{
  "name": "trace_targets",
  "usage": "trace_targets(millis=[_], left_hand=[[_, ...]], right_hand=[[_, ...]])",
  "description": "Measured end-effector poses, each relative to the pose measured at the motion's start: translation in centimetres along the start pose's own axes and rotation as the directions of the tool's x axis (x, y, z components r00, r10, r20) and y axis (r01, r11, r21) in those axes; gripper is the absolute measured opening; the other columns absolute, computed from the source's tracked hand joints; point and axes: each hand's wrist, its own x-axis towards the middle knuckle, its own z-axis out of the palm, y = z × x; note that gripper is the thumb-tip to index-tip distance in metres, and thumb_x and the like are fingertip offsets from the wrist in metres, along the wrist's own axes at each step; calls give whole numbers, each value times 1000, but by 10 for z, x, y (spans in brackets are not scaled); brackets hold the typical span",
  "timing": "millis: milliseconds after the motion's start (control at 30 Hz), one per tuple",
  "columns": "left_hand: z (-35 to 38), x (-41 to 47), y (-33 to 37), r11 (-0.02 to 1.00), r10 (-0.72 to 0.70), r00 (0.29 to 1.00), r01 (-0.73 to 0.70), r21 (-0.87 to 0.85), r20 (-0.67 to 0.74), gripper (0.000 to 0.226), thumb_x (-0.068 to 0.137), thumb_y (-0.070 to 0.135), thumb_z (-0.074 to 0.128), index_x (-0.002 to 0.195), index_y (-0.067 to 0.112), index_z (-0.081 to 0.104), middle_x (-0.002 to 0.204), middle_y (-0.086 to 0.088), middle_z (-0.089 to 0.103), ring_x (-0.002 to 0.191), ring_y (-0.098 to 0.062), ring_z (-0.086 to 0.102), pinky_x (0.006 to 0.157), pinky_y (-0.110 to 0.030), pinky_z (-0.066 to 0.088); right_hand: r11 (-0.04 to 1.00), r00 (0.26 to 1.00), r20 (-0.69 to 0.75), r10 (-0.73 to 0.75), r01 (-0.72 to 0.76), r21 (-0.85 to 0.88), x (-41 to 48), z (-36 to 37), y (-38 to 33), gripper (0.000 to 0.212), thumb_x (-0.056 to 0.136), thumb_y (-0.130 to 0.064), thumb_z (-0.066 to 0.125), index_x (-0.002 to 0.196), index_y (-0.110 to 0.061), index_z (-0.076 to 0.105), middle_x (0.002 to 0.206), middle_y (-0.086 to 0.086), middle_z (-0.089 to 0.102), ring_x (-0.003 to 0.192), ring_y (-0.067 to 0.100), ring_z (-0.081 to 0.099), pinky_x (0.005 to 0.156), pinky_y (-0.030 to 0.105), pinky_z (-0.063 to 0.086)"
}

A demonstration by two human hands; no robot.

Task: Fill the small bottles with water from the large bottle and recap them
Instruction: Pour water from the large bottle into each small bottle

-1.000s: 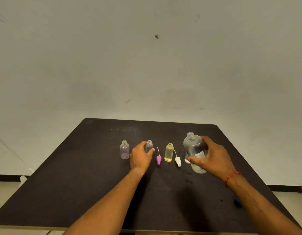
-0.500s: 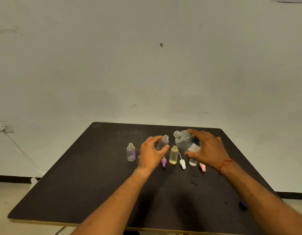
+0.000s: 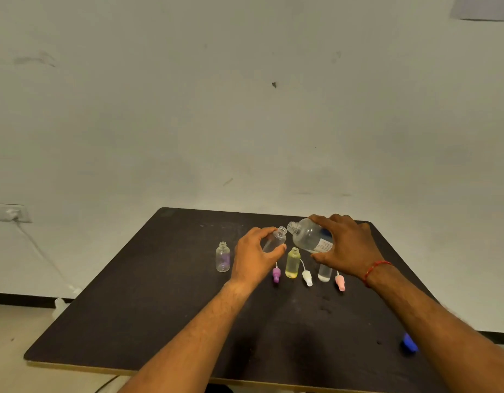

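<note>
My right hand (image 3: 345,248) grips the large clear bottle (image 3: 309,235), tipped left with its open neck close to the mouth of a small clear bottle (image 3: 276,239). My left hand (image 3: 253,258) holds that small bottle, tilted toward the large one. On the dark table (image 3: 160,307) stand a small bottle with a purple tint (image 3: 223,257), a yellow bottle (image 3: 292,263) and a clear bottle (image 3: 324,275) partly hidden by my right hand. Three spray caps lie in front: purple (image 3: 276,274), white (image 3: 307,277) and pink (image 3: 340,282).
A blue cap (image 3: 409,343) lies near the table's right edge. A pale wall rises behind the table. A wall socket (image 3: 7,212) with a cable sits at the far left. The floor shows left of the table.
My right hand lifted the large bottle and tipped it left. My left hand raised the small clear bottle and tilted it up to meet the large bottle's neck.
</note>
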Motion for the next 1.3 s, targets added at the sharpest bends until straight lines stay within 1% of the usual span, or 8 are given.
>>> trace_targets(millis=[167, 367, 533, 700, 800, 967, 1100, 1300], left_hand=[[-1, -2, 1, 1000, 4, 1000, -4, 5, 12, 35, 82, 36, 79, 116, 32, 71, 103, 15, 66, 98, 0, 63, 81, -21, 54], [-2, -4, 1, 999, 21, 999, -22, 41, 34, 40, 83, 37, 79, 121, 29, 69, 108, 13, 66, 99, -3, 63, 81, -18, 53], [-2, -5, 3, 998, 31, 999, -33, 58, 42, 38, 83, 37, 79, 120, 31, 70, 105, 12, 66, 96, -4, 63, 76, -19, 51], [-4, -5, 5, 996, 52, 998, -54, 64, 45, 34, 83, 39, 78, 116, 34, 71, 102, 12, 66, 94, -4, 63, 75, -24, 54], [-5, -5, 7, 996, 57, 997, -61, 70, 57, 33, 84, 39, 77, 116, 34, 71, 103, 12, 66, 94, -4, 62, 76, -23, 54], [-5, -3, 8, 996, 53, 997, -57, 64, 64, 34, 84, 38, 78, 118, 33, 71, 103, 11, 66, 93, -4, 62, 77, -25, 55], [-4, -4, 8, 996, 54, 996, -59, 67, 66, 35, 84, 39, 78, 118, 34, 71, 102, 12, 66, 93, -4, 62, 76, -24, 54], [-4, -4, 9, 996, 52, 996, -56, 63, 68, 36, 84, 40, 78, 119, 32, 71, 104, 12, 66, 94, -4, 62, 78, -26, 56]], right_hand=[[997, 999, -2, -40, 39, -65, 1, -6, -3, 77, 73, -63, 65, 142, -44, 35, 121, -5, 57, 112, 17, 50, 92, 42, 42], [989, 998, 9, -58, 58, -135, 4, -15, -5, 73, 74, -56, 66, 139, -47, 33, 117, -6, 55, 111, 16, 48, 90, 41, 39], [980, 997, 35, -69, 74, -182, 6, -23, -5, 75, 74, -48, 67, 140, -46, 32, 116, -7, 52, 112, 16, 45, 91, 41, 37], [971, 996, 43, -78, 86, -224, 8, -27, -6, 76, 75, -48, 67, 141, -46, 32, 118, -6, 52, 114, 16, 45, 90, 40, 36], [967, 996, 33, -84, 90, -237, 10, -28, -5, 75, 75, -47, 68, 142, -46, 33, 119, -5, 52, 113, 16, 45, 89, 40, 33], [961, 995, 39, -93, 100, -258, 14, -30, -6, 76, 77, -45, 68, 144, -44, 32, 123, -5, 51, 117, 17, 44, 92, 40, 33], [956, 994, 29, -109, 113, -271, 15, -31, -5, 75, 76, -44, 68, 143, -45, 33, 121, -5, 52, 116, 17, 44, 89, 40, 33], [950, 993, 37, -114, 119, -287, 16, -33, -5, 76, 76, -43, 68, 143, -45, 33, 123, -5, 51, 117, 17, 43, 92, 41, 34]])
